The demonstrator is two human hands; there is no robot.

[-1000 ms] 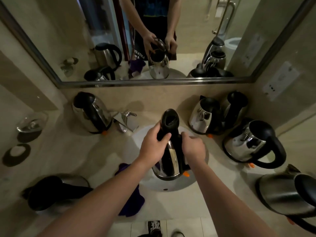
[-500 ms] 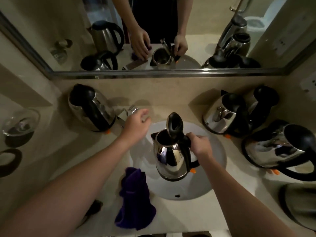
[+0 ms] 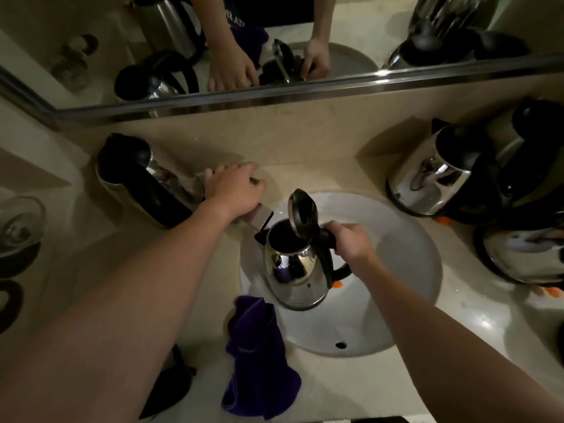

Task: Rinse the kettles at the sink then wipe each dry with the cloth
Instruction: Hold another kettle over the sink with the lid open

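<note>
— Where's the kettle (image 3: 297, 264)?
— I see it over the sink (image 3: 406, 239), lid up, spout under the tap (image 3: 259, 216). My right hand (image 3: 351, 239) fingers grip its handle.
— Left hand (image 3: 233, 190)?
— Fingers relaxed, resting on the tap. Purple cloth (image 3: 259, 355) lies on the bench (image 3: 351, 389).

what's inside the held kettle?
Kettle lid is up; the inside reads dark, contents and any water not discernible. Right hand grips its handle over the sink.

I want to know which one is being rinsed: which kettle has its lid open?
The kettle held by the right hand over the sink; its black lid stands up, while the other kettles' lids that show are down.
</note>
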